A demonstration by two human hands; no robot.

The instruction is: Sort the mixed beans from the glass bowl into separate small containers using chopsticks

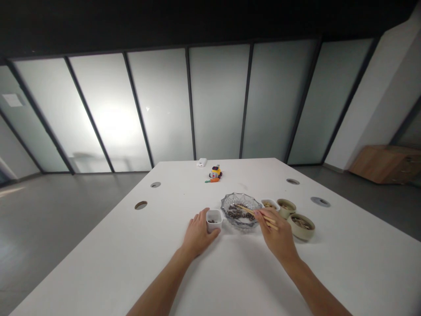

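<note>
My left hand (198, 235) is wrapped round the side of a small white square cup (214, 226) with a few dark bits at its bottom. In my right hand (278, 239) is a pair of wooden chopsticks (246, 210). Their tips reach into a scalloped clear glass bowl (230, 202), where many dark brown pieces (235, 213) lie. The tips are too small to tell whether they pinch a piece. The cup stands close against the bowl's left side. Beyond my right hand is a white dish (275, 204) of tan pieces, partly hidden.
Right of the bowl stand two pale green round pots (304, 235) (287, 206) with dried contents. Farther back on the white table (177, 197) lie a yellow toy vehicle (215, 171), a toy carrot (213, 180) and a white device (201, 162). The tabletop has several round cable holes.
</note>
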